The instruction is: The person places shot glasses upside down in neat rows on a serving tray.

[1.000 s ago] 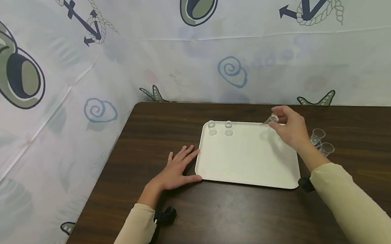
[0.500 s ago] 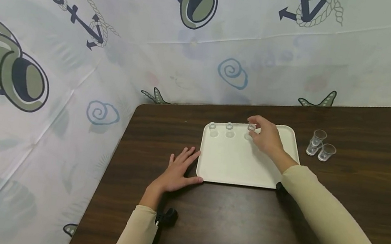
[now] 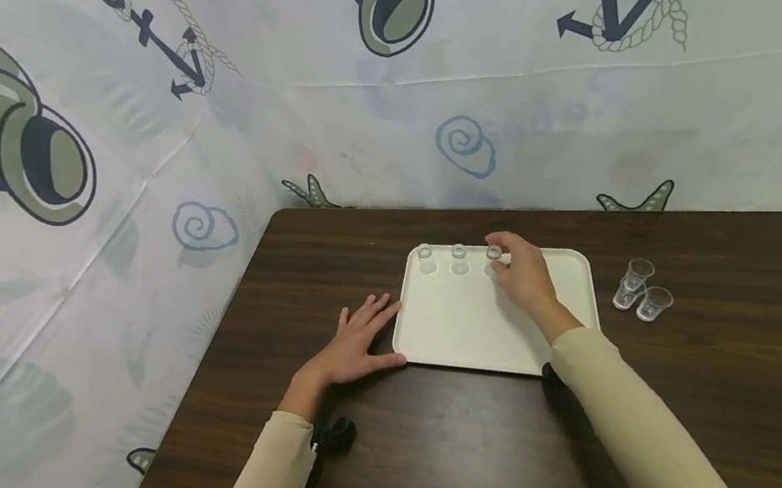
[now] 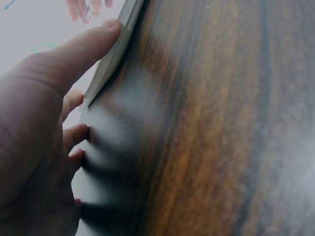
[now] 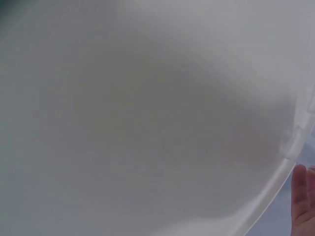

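A small clear cup stands at the back rim of the cream tray, pinched between the thumb and fingers of my right hand. To its left, along the same rim, are two matching clear cups, spaced apart. My left hand rests with fingers spread at the tray's front left corner, its thumb lying along the edge. In the left wrist view that thumb touches the tray rim. The right wrist view is mostly filled by the pale tray surface.
Several more clear cups stand close together on the dark wooden table, right of the tray. Behind and to the left hangs a patterned cloth with sea motifs. The table's left edge runs beside my left forearm.
My right hand has carried the clear cup leftward from the tray's back right, bringing it upright beside the other two. The left hand has stayed in place.
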The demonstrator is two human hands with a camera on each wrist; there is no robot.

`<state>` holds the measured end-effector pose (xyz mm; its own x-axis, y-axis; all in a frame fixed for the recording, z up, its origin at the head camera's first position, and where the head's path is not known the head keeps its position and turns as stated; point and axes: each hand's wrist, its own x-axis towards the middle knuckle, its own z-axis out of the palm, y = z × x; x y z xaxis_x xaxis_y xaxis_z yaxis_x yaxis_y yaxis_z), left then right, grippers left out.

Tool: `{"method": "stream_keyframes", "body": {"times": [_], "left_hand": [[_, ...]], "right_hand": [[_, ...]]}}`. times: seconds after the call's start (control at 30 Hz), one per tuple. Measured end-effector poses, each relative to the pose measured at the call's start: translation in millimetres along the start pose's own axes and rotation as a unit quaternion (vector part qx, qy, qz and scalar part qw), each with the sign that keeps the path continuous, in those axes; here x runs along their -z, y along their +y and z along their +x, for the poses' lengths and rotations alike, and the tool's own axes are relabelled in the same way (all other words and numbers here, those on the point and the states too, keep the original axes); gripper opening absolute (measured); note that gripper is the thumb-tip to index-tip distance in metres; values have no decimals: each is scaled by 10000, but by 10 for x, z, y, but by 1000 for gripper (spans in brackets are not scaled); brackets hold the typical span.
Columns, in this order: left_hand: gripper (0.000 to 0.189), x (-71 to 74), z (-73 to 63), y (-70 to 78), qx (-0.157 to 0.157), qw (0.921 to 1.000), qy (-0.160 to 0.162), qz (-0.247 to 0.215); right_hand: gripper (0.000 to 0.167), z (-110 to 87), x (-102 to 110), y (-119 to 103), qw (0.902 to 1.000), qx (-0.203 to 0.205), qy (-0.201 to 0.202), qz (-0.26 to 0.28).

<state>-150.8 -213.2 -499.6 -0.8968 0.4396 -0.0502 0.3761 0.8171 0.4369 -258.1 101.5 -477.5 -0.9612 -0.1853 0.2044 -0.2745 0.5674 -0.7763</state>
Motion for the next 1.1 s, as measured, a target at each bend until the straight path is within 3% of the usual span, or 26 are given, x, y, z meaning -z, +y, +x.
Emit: {"method": "stream_keyframes", "body": {"times": [0.5,0.83,1.1], "left_hand": [[89,2,-19,-5,-38,9999,40,-91],[90,6,-18,-10,-33,10000,0,-33],[89,-5,-5,-13,-39,9999,24,-93]], "right_hand": [[55,5,91,-65,9980,-136,-592,-166],[54,0,214,-127,9990,94,-414,-156],[54,-77,449,-125,9996,244,-120,-90]]}}
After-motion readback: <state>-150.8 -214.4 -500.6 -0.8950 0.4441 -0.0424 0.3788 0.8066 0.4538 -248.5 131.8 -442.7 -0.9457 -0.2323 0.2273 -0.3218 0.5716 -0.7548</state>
